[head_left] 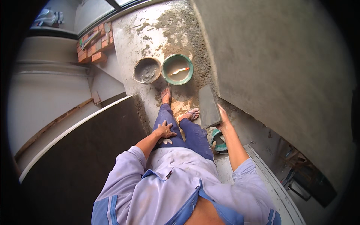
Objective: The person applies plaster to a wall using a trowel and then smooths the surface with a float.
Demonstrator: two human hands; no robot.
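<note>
My left hand lies on my left thigh with its fingers stretched out, holding nothing. In my right hand is a long grey plastering float, its flat face turned toward me and its long side running away from me. The fingers on its far side are partly hidden by the board. Beyond my feet stand two buckets side by side. One bucket contains wet grey mortar; the green bucket holds murky water with a white and orange tool in it.
A plastered grey wall rises close on my right. Below my right hand is another green bucket, partly hidden. Orange bricks are stacked at the far left, with tools on top. A dark panel with a white edge stands at my left.
</note>
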